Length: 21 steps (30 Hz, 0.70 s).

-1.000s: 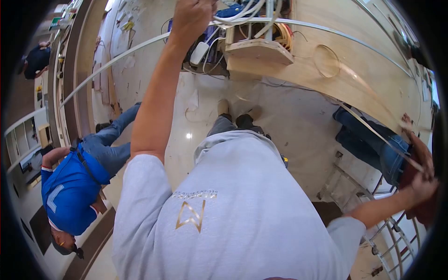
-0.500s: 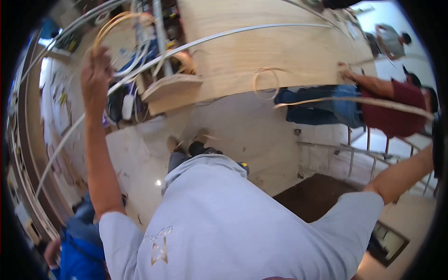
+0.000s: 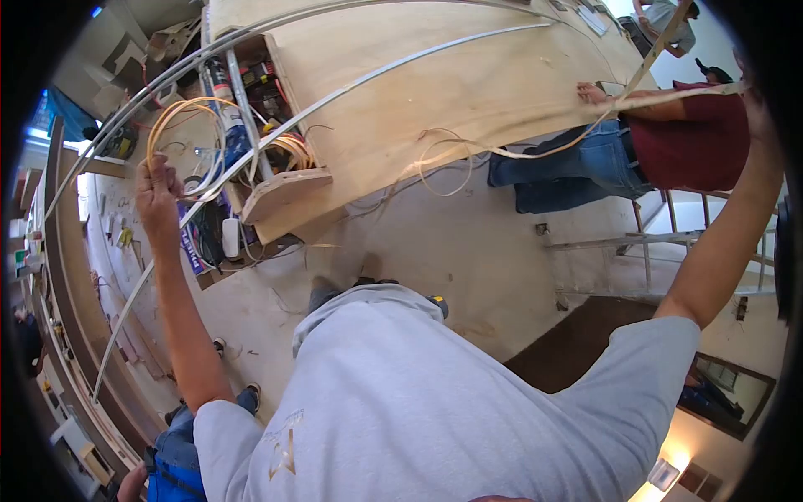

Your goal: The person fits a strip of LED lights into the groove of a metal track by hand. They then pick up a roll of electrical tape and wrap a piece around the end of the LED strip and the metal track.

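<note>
My left hand (image 3: 159,188), out at the far left, is closed around a coil of thin yellow-orange banding strip (image 3: 156,134). My right hand (image 3: 759,117) is raised at the right edge, partly in shadow, and its fingers seem wrapped round the end of a long pale wood-coloured strip (image 3: 661,99). A thin strip sags from that side to a loose loop (image 3: 422,171) by the near edge of a broad plywood panel (image 3: 401,100). Across the panel runs a narrow whitish strip (image 3: 368,79), which passes close to my left hand.
A wooden tote (image 3: 288,194) with tools and coils stands beside the panel. A co-worker in a maroon shirt (image 3: 690,151) has a hand (image 3: 592,94) at the panel's edge. Another person (image 3: 171,460) is at lower left, and one in grey (image 3: 676,29) at upper right. A ladder (image 3: 648,243) lies right.
My right hand has come up into view with the strip. The view has shifted, showing more of the tote. My left hand still grips the coil.
</note>
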### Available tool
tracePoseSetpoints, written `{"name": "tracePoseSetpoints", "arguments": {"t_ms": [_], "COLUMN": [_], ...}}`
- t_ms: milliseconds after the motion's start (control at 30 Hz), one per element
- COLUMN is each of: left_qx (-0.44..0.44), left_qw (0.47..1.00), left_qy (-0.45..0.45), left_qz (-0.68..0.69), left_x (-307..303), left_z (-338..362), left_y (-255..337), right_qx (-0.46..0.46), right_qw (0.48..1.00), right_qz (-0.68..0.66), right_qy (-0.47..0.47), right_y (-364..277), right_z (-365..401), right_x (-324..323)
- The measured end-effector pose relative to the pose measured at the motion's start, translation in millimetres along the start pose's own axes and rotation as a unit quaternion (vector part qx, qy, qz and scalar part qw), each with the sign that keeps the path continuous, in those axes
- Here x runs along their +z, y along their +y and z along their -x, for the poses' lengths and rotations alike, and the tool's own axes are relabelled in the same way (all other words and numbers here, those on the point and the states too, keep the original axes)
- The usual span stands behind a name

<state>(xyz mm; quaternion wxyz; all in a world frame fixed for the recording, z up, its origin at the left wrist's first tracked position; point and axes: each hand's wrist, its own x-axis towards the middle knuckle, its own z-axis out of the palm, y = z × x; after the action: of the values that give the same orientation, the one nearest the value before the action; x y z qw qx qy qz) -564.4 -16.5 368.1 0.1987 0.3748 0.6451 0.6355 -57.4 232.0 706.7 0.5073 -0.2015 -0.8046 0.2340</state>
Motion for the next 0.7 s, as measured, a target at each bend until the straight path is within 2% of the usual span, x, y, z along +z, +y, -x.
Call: {"name": "tracePoseSetpoints", "arguments": {"t_ms": [100, 133, 233, 267, 300, 367, 433, 533, 567, 600, 633, 667, 700], "left_qx": [0.009, 0.013, 0.006, 0.004, 0.002, -0.001, 0.001, 0.006, 0.019, 0.064, 0.106, 0.036, 0.057], "left_qw": [1.0, 1.0, 1.0, 1.0, 0.999, 0.999, 0.997, 1.0, 1.0, 0.996, 0.987, 0.997, 0.997], "left_qy": [-0.005, -0.004, -0.012, -0.012, -0.011, -0.022, -0.042, -0.012, -0.009, -0.008, -0.012, -0.017, -0.02], "left_qz": [0.021, 0.01, 0.025, 0.027, 0.03, 0.043, 0.066, 0.01, -0.004, -0.064, -0.124, -0.059, -0.041], "left_x": [0.4, 1.8, -0.7, 0.8, 3.0, 0.8, -3.0, -1.9, -1.7, -3.5, -2.4, 2.5, 6.8], "left_z": [2.4, 3.4, 2.1, 2.6, 3.0, 2.4, -1.8, 1.2, 0.6, -2.1, -1.7, -0.8, -3.0], "left_y": [1.1, 4.7, 3.3, 4.1, 7.1, 5.6, -0.8, -2.2, -4.4, -9.0, -10.1, 4.3, 6.7], "right_qx": [0.004, -0.017, -0.013, -0.038, -0.033, -0.022, 0.019, 0.086, 0.063, -0.048, 0.121, 0.132, 0.14], "right_qw": [0.999, 0.999, 1.0, 0.994, 0.996, 0.997, 0.998, 0.993, 0.995, 0.972, 0.992, 0.99, 0.985], "right_qz": [-0.039, 0.014, 0.017, 0.063, 0.067, 0.076, 0.055, 0.045, 0.055, 0.198, -0.01, -0.047, -0.078], "right_qy": [-0.024, -0.03, -0.022, -0.079, -0.046, 0.017, -0.003, -0.062, -0.048, -0.116, 0.034, -0.018, -0.066], "right_y": [-1.6, -4.4, -26.9, -17.4, -19.3, -31.7, -43.5, -33.2, -21.3, -10.3, -20.7, -21.4, -15.7], "right_z": [6.0, 9.4, 15.0, -1.0, 0.2, 9.3, 17.8, 19.1, 25.7, 32.7, 41.7, 50.1, 52.5], "right_x": [-3.9, -1.9, 7.8, -20.4, -15.3, 0.2, 22.1, 30.1, 28.5, 26.0, 55.1, 57.2, 59.4]}}
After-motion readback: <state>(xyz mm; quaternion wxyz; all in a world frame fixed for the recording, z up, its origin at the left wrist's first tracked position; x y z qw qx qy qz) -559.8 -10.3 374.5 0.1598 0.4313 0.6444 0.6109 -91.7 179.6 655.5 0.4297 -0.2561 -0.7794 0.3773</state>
